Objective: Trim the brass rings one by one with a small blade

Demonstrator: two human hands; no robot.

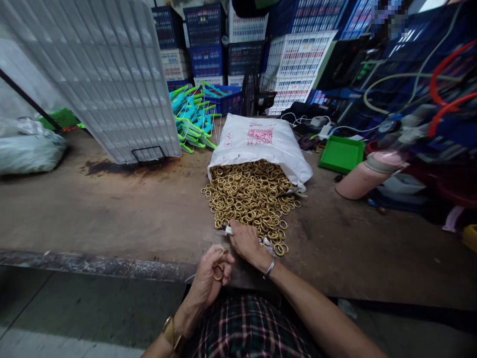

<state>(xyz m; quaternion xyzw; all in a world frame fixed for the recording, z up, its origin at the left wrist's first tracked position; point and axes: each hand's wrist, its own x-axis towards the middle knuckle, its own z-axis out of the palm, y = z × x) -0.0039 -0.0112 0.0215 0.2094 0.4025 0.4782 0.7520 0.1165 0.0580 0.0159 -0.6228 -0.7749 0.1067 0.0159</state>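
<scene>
Gold-coloured metal rings [249, 194] spill in a heap from a white woven sack [261, 141] lying on the worktable. My left hand [212, 271], near the table's front edge, is closed around a couple of the rings [218, 271]. Its wrist wears a gold-toned watch. At the near edge of the heap, my right hand [248, 243] is closed on a small white object with a dark tip [227, 229]; its kind is hard to make out. A few loose rings [280, 248] lie just right of that hand, beside a scrap of clear plastic.
A tall white ribbed plastic panel [112, 74] stands on the left of the table [122, 214]. Behind the sack are green and turquoise plastic pieces [194, 117] and stacked crates [294, 54]. On the right are a green tray [342, 153] and a tilted pink bottle [363, 176].
</scene>
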